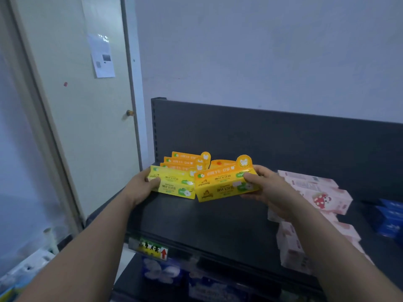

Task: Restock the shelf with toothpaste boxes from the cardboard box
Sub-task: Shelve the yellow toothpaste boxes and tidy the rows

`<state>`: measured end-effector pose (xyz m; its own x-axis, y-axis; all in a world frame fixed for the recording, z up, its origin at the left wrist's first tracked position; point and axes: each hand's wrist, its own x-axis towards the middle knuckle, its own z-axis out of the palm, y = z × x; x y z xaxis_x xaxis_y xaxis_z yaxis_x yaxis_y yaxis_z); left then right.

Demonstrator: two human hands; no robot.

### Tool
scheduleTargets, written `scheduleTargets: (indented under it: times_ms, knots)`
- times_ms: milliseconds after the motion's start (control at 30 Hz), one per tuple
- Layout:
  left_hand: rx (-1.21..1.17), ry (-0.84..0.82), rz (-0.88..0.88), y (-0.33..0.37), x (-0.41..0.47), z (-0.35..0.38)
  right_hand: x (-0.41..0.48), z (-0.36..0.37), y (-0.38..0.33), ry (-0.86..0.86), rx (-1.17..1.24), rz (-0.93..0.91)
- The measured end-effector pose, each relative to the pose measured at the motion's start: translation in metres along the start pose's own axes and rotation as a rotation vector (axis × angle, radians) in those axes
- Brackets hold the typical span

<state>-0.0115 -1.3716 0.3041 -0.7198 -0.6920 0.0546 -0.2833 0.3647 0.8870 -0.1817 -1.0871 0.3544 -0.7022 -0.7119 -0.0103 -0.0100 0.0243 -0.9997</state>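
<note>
On the dark shelf (218,221) a few yellow toothpaste boxes (185,161) already stand at the back, while the left hand (144,188) grips a left yellow box (174,186) and the right hand (268,188) grips a right yellow box (222,188) beside them, with lots of room to fill.

At shelf (218,219) back left: box row (185,160), left hand (141,188) on front box (174,187). Just right: held box (222,188) in right hand (267,188). Further right: pile (322,194). Left of shelf: door (87,127).
</note>
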Motion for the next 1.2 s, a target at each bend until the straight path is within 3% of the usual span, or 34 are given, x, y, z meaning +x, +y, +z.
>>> scheduleTargets:
  times_ms: [200, 400, 700, 933, 1200]
  knots:
    - [0.224, 0.058, -0.007, -0.031, 0.025, 0.000, -0.001, 0.024, 0.014, 0.038, -0.018, 0.036]
    - [-0.036, 0.279, -0.010, 0.006, -0.006, -0.001, 0.005, 0.052, 0.030, 0.038, -0.008, 0.060]
    - [-0.291, 0.458, -0.029, 0.013, -0.039, -0.002, 0.025, 0.092, 0.053, 0.137, -0.466, 0.016]
    - [-0.465, 0.460, 0.059, 0.042, -0.054, 0.024, 0.018, 0.096, 0.044, 0.096, -0.519, -0.040]
    - [-0.478, 0.248, 0.208, 0.093, -0.061, 0.101, -0.051, 0.011, 0.003, 0.337, -0.655, -0.236]
